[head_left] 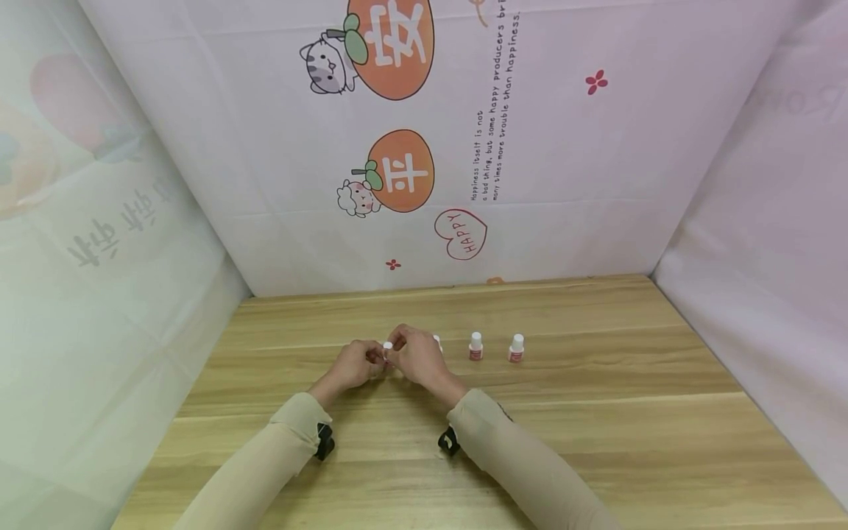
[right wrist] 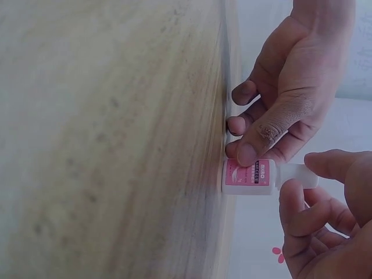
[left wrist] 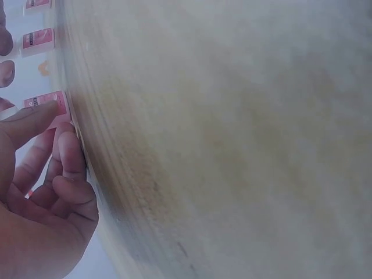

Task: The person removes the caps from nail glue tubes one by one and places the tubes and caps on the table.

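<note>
A small white glue bottle [right wrist: 250,181] with a pink label stands upright on the wooden table, between both hands. My left hand [head_left: 352,364] grips its body low down, with the thumb over the label in the left wrist view. Above it, my right hand [head_left: 420,356] pinches the white cap [right wrist: 299,173] between thumb and fingers. The cap sits on the bottle's neck. Partly hidden behind the right hand is a second bottle [head_left: 437,342].
Two more matching bottles, one [head_left: 475,347] nearer and one [head_left: 517,349] farther right, stand upright in the same row. A printed white cloth [head_left: 543,221] hangs behind the wooden table [head_left: 391,471], with more cloth at both sides.
</note>
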Available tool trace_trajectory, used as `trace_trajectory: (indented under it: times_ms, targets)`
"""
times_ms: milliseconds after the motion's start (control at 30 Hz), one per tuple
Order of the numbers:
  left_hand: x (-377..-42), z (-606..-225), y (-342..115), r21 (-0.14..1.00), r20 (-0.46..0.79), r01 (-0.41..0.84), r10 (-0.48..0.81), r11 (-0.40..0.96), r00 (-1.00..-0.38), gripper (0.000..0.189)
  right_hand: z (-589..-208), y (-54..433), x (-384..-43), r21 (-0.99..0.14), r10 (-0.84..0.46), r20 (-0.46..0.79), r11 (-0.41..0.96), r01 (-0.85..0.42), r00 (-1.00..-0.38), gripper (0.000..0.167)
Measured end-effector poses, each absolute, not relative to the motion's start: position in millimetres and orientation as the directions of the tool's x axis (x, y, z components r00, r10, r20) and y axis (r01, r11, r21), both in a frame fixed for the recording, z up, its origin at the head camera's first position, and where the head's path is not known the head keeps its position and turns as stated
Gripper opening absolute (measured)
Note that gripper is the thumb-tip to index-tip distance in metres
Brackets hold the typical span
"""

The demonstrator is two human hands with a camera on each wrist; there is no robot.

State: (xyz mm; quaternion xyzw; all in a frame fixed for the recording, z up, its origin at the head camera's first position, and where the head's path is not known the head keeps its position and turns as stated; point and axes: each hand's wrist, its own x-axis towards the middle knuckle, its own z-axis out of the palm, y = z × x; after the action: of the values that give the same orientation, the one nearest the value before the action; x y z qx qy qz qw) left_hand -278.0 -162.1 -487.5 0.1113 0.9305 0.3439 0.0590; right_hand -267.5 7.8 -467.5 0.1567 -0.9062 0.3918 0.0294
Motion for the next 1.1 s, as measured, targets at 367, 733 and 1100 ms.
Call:
trace_trajectory:
  times_ms: [367, 733, 1100]
  targets:
    - [-278.1, -488.0, -164.0, 0.675, -0.053, 0.155, 0.257, 0.721, -0.965, 0.011, -465.6, 7.8, -266.6, -0.696, -0.274, 0.179, 0.643, -0.319, -0.945, 0.012]
    - [-277.4, -488.2, -163.8, 0.669, -0.04, 0.166, 0.258, 0.724, -0.965, 0.011, -464.7, 7.3, -266.5, -0.701, -0.265, 0.154, 0.649, -0.295, -0.952, 0.009]
    - [-277.1, -486.7, -164.4, 0.671, -0.062, 0.148, 0.253, 0.726, -0.965, 0.011, -462.5, 8.4, -265.8, -0.689, -0.256, 0.156, 0.663, -0.291, -0.954, 0.011]
